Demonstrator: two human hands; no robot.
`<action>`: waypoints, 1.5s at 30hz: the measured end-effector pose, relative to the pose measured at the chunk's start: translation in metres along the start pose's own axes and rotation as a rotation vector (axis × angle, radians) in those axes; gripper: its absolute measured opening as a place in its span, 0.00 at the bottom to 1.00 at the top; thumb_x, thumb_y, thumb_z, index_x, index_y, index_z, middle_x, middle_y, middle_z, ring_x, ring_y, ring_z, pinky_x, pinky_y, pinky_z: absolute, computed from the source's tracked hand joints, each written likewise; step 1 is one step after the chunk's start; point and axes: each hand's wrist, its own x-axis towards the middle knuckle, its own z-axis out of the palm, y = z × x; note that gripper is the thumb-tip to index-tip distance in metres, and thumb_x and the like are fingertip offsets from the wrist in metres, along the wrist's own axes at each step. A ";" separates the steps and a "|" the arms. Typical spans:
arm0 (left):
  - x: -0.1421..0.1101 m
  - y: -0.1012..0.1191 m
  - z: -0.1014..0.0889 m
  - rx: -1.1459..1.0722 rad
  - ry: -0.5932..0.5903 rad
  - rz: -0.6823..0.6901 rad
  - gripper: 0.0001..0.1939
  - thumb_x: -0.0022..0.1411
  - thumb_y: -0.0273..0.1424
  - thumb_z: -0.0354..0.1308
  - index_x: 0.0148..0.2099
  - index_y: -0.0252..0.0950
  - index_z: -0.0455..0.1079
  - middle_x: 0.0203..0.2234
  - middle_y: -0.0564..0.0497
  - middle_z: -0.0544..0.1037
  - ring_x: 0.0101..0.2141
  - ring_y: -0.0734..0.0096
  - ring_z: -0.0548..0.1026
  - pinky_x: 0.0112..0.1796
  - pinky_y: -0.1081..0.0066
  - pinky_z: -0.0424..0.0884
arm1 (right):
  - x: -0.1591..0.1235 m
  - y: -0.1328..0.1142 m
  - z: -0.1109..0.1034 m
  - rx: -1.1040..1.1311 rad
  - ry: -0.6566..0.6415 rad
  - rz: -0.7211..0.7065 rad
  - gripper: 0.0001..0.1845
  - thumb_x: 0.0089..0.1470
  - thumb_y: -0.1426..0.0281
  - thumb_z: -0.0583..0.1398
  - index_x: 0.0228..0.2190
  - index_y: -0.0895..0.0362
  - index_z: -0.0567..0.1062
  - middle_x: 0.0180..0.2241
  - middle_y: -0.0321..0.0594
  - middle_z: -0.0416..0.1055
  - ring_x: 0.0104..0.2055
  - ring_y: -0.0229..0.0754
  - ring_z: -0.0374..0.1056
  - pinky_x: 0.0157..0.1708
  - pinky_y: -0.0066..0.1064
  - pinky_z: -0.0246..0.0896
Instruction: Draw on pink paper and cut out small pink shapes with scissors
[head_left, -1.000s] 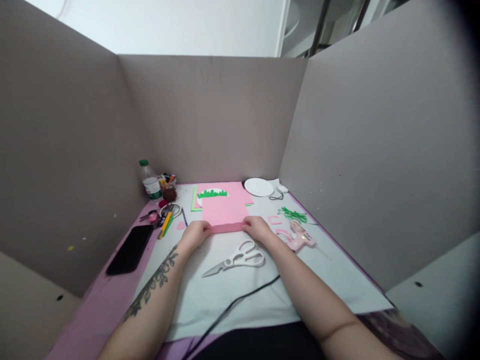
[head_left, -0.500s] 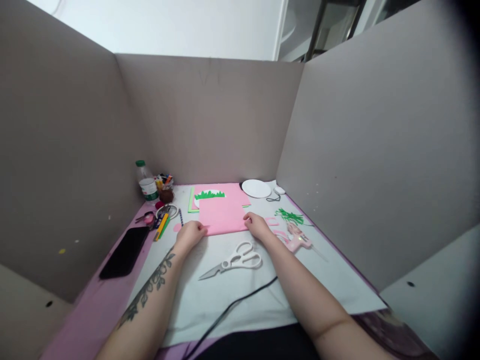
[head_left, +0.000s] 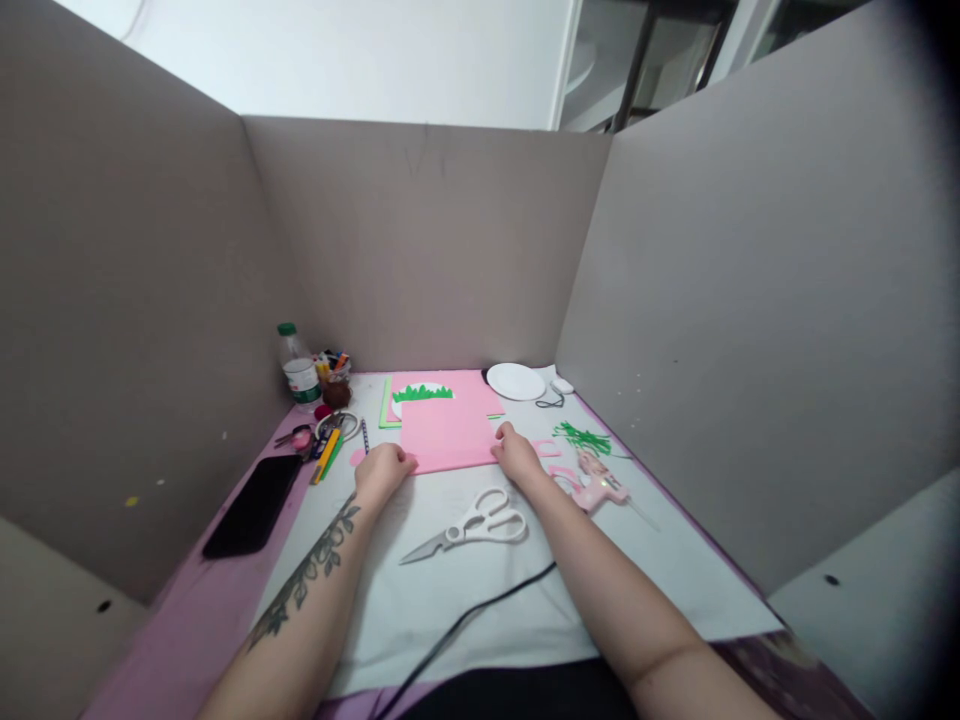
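Between my hands lies a sheet of pink paper [head_left: 448, 432], its near edge looking folded or rolled over. My left hand [head_left: 384, 468] is closed on the near left corner, fingers pinched together. At the near right corner my right hand [head_left: 516, 455] pinches the same edge. White-handled scissors [head_left: 471, 528] lie on the white cloth just nearer to me, blades pointing left. Behind the sheet, a white disc with green paper grass [head_left: 423, 393] rests on more pink and green sheets, partly covered.
At left are a black phone [head_left: 253, 505], a yellow cutter [head_left: 325, 456], a roll of tape [head_left: 349, 426] and a bottle [head_left: 300, 372]. At right lie a pink glue gun [head_left: 600, 485], green strips [head_left: 582, 438] and a white plate [head_left: 516, 381]. A black cable [head_left: 472, 606] crosses the front.
The view has shifted slightly. Both hands stay at the near corners of the pink paper, with hardly any movement over the table.
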 end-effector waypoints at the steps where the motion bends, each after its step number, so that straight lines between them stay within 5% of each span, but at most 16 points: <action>1: -0.001 0.001 -0.001 0.017 -0.001 -0.013 0.15 0.52 0.44 0.54 0.29 0.38 0.73 0.29 0.47 0.79 0.33 0.61 0.75 0.28 0.72 0.61 | 0.000 0.000 0.000 -0.015 0.000 0.004 0.14 0.51 0.72 0.55 0.41 0.56 0.63 0.27 0.37 0.69 0.29 0.40 0.65 0.26 0.26 0.47; 7: -0.002 0.006 0.000 0.096 -0.002 -0.024 0.13 0.53 0.41 0.53 0.30 0.39 0.72 0.33 0.48 0.79 0.36 0.61 0.75 0.30 0.71 0.64 | 0.002 -0.002 0.002 -0.070 -0.019 0.043 0.15 0.51 0.71 0.56 0.42 0.57 0.62 0.30 0.41 0.71 0.32 0.43 0.67 0.27 0.27 0.48; 13: 0.002 0.002 0.004 0.101 0.046 -0.046 0.17 0.51 0.41 0.56 0.42 0.39 0.65 0.39 0.46 0.77 0.39 0.58 0.75 0.31 0.69 0.65 | 0.005 0.002 0.005 -0.045 -0.011 0.061 0.16 0.49 0.70 0.57 0.42 0.57 0.63 0.31 0.42 0.72 0.33 0.43 0.68 0.28 0.27 0.50; 45: -0.003 0.004 0.003 0.160 0.013 -0.019 0.12 0.55 0.40 0.52 0.39 0.38 0.63 0.38 0.45 0.77 0.40 0.58 0.75 0.32 0.70 0.65 | 0.007 0.005 0.003 -0.040 -0.029 0.106 0.16 0.50 0.66 0.59 0.40 0.57 0.62 0.34 0.44 0.72 0.36 0.45 0.69 0.31 0.29 0.54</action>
